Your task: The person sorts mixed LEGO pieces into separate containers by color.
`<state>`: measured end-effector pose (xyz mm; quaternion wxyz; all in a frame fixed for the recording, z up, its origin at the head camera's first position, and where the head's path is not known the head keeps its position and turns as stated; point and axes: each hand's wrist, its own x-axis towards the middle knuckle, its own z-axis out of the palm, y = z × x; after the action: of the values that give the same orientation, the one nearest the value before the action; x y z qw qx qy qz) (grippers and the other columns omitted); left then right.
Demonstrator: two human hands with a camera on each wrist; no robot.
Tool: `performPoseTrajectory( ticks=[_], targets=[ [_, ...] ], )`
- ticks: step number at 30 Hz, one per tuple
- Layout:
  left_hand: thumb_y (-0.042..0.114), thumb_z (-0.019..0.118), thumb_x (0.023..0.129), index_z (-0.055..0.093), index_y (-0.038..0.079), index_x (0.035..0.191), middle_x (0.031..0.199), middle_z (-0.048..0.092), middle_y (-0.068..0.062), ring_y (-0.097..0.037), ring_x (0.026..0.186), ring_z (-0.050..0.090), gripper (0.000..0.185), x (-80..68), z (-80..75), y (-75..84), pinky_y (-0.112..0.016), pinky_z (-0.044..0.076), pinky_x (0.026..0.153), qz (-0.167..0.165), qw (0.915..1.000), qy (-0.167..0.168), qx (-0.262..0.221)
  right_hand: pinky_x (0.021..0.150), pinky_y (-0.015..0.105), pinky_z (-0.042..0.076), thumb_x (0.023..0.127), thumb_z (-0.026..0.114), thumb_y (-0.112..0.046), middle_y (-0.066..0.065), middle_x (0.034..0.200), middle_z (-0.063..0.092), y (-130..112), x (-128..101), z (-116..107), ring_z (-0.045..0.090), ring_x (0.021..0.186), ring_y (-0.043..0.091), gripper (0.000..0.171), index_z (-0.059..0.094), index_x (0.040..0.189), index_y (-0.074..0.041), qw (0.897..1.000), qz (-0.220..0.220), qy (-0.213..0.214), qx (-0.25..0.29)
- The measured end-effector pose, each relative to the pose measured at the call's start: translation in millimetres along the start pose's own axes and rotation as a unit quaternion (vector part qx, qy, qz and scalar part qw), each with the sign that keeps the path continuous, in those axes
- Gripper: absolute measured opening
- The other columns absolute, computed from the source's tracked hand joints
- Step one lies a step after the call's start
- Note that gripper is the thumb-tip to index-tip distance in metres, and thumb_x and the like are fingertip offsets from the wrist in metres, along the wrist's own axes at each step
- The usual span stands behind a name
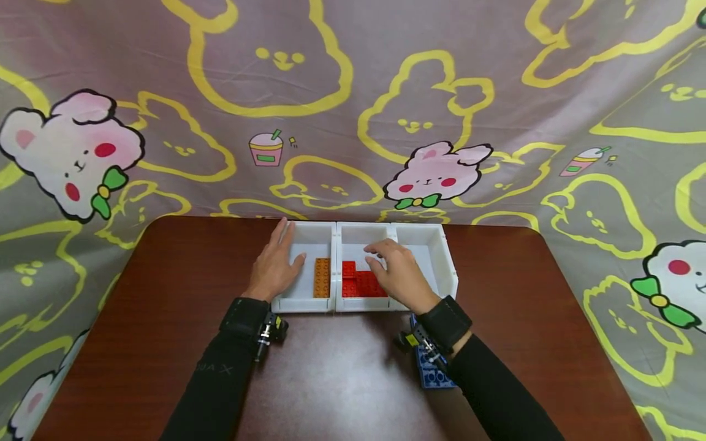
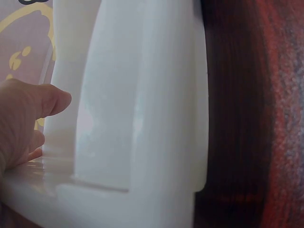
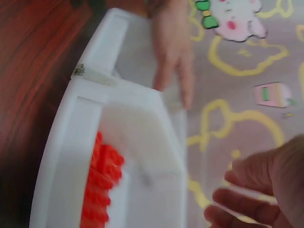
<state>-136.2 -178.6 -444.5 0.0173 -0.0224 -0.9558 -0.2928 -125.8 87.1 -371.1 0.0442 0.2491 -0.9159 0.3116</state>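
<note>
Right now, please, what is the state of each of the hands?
Left hand: open, fingers straight, resting on the left white bin.
Right hand: open, holding nothing, above the red bricks.

— What sort of place are we looking at?

— A makeshift tabletop recording corner, we'd say, not a lived-in room. A cartoon cloth (image 1: 353, 110) printed with pink rabbits and yellow outlines hangs behind and around the dark wooden table (image 1: 165, 318), shutting off whatever lies beyond.

— Anything else?

— White sorting bins (image 1: 449, 263) stand side by side at the table's far edge, holding toy bricks (image 1: 361, 283) (red in one, orange in another) — and we see small cameras strapped to both wrists.
</note>
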Motion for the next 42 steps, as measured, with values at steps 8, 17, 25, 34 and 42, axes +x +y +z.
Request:
performPoseTrajectory(
  ticks=[8, 17, 25, 34, 42],
  targets=[
    [0.029, 0.058, 0.098, 0.015, 0.011, 0.157, 0.163, 0.004, -0.006, -0.043, 0.134, 0.034, 0.075, 0.4, 0.7, 0.4, -0.06, 0.038, 0.095, 0.002, 1.0, 0.0, 0.0, 0.065, 0.041, 0.054, 0.088, 0.074, -0.017, 0.015, 0.092, 0.067, 22, -66, -33, 0.063, 0.08, 0.029, 0.02, 0.07, 0.096, 0.0, 0.989, 0.066, 0.103, -0.077],
    [0.029, 0.057, 0.098, 0.015, 0.01, 0.157, 0.163, 0.004, -0.006, -0.044, 0.134, 0.033, 0.075, 1.1, -0.4, -3.4, -0.062, 0.036, 0.096, 0.0, 1.0, 0.003, 0.001, 0.054, 0.046, 0.049, 0.076, 0.085, -0.035, 0.017, 0.084, 0.047, 44, -121, -6, 0.052, 0.064, 0.029, 0.053, 0.052, 0.095, 0.003, 0.964, 0.203, 0.07, -0.159],
    [0.028, 0.058, 0.098, 0.015, 0.01, 0.157, 0.163, 0.003, -0.005, -0.042, 0.137, 0.031, 0.075, 0.0, 0.5, -0.7, -0.062, 0.037, 0.096, 0.003, 1.0, -0.002, -0.007, 0.053, 0.05, 0.051, 0.072, 0.087, -0.034, 0.022, 0.087, 0.043, 50, -128, 18, 0.054, 0.062, 0.033, 0.062, 0.046, 0.096, 0.006, 0.964, 0.21, 0.061, -0.153],
    [0.027, 0.058, 0.098, 0.014, 0.011, 0.157, 0.163, 0.004, -0.007, -0.041, 0.137, 0.03, 0.076, 1.2, 1.6, 0.4, -0.062, 0.036, 0.097, 0.005, 0.9999, -0.004, -0.012, 0.057, 0.046, 0.05, 0.08, 0.076, -0.029, 0.021, 0.098, 0.046, 42, -117, 1, 0.055, 0.068, 0.033, 0.047, 0.05, 0.106, 0.0, 0.96, 0.256, 0.039, -0.105],
    [0.028, 0.057, 0.098, 0.013, 0.011, 0.157, 0.163, 0.002, -0.006, -0.044, 0.134, 0.033, 0.075, -0.8, -1.6, 0.6, -0.062, 0.037, 0.095, 0.0, 0.9999, -0.009, -0.012, 0.057, 0.033, 0.039, 0.095, 0.062, -0.016, 0.026, 0.12, 0.037, 46, -97, -25, 0.047, 0.082, 0.029, 0.036, 0.061, 0.13, -0.009, 0.988, 0.139, 0.06, -0.006]
  ],
)
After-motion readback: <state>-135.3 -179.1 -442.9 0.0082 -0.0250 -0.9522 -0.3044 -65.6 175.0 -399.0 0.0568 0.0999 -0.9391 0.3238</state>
